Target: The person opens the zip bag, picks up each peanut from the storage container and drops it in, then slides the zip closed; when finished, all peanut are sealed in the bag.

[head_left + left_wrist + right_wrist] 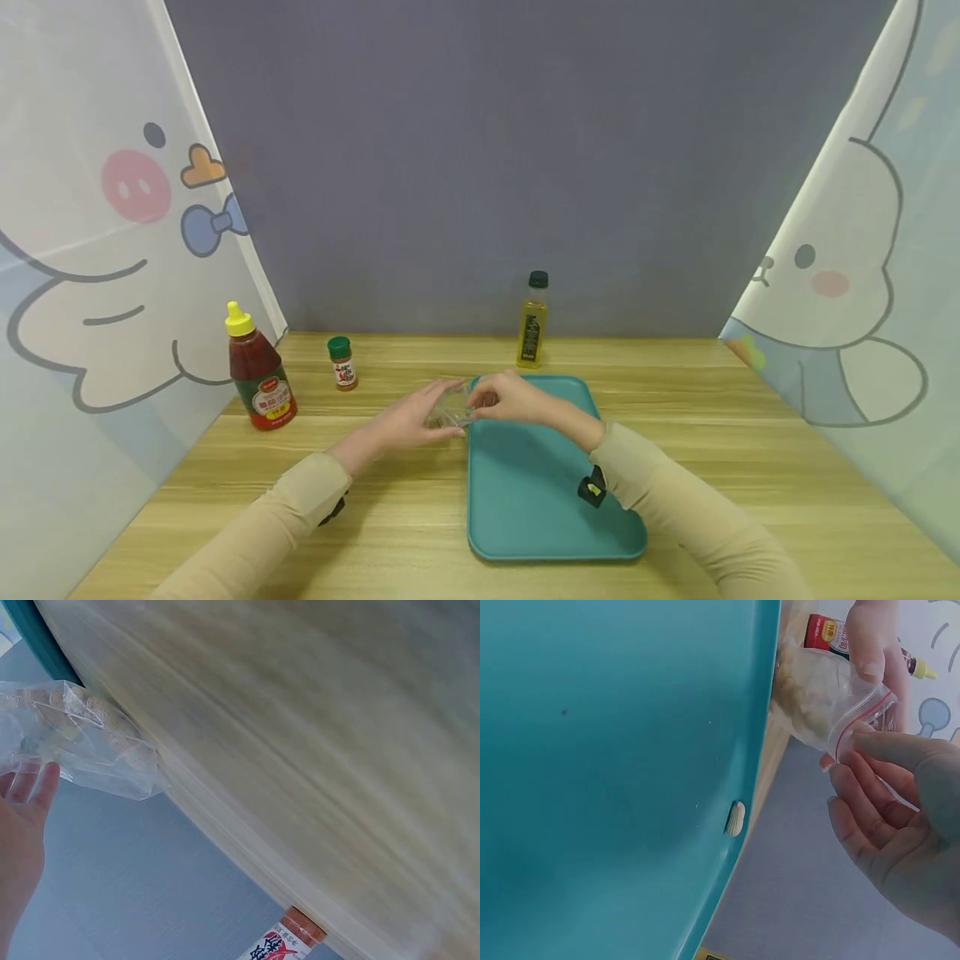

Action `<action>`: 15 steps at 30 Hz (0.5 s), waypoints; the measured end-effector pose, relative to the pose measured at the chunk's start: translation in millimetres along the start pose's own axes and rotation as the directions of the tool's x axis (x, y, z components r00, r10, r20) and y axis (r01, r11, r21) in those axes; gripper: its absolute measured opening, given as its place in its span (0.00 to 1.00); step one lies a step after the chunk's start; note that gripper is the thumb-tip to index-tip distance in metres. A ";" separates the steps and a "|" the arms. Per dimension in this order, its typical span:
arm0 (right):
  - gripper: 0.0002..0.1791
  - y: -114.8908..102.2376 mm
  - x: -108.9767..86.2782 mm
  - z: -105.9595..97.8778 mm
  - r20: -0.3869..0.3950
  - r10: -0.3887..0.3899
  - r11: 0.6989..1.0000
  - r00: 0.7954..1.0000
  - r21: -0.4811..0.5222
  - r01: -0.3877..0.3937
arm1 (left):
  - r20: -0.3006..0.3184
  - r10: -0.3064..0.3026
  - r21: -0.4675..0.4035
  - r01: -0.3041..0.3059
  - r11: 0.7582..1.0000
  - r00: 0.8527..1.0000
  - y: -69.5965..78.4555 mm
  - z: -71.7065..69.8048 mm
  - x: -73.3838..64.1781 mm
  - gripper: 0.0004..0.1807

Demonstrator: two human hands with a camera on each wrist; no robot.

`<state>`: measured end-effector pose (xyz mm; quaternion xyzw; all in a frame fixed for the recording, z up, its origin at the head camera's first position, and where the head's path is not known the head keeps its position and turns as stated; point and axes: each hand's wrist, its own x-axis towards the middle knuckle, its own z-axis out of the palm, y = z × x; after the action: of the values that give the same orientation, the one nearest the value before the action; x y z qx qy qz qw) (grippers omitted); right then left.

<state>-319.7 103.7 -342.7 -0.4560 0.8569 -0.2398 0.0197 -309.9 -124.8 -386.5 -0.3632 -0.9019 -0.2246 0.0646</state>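
A clear zip bag [452, 410] with a red line along its mouth is between both hands, beside the tray's far left corner. Tan lumps that look like peanuts in shells [799, 694] fill its lower part. My right hand [513, 398] pinches the bag's mouth edge between thumb and fingers. From the left side, my left hand [408, 421] holds the bag, thumb near and fingers far. In the left wrist view, the left fingers [45, 787] touch the plastic. One peanut [736, 818] lies inside the teal tray [555, 508] against its rim.
A ketchup bottle [262, 375] with a yellow cap stands at the left of the wooden table [405, 533]. Near it is a small green-capped spice jar [342, 364]. An oil bottle [532, 321] stands behind the tray, close to the grey back panel [480, 167].
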 end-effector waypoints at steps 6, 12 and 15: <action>0.08 3.4 0.9 0.6 -0.013 0.013 1.000 1.000 0.005 -0.013 | -0.010 -0.003 -0.007 0.003 1.000 1.000 0.2 0.5 0.7 0.43; 0.08 7.7 1.6 -1.8 -0.031 0.026 0.999 0.999 0.021 -0.026 | 0.002 -0.025 0.004 0.025 1.000 1.000 -0.9 0.8 1.3 0.43; 0.08 9.2 2.3 -3.6 -0.041 0.048 0.998 0.998 0.046 -0.046 | -0.003 -0.021 0.007 0.021 1.000 1.000 -1.9 1.6 1.0 0.43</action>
<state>-329.0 107.7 -343.1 -0.4300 0.8620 -0.2679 0.0177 -311.9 -124.7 -388.3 -0.3530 -0.9065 -0.2224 0.0647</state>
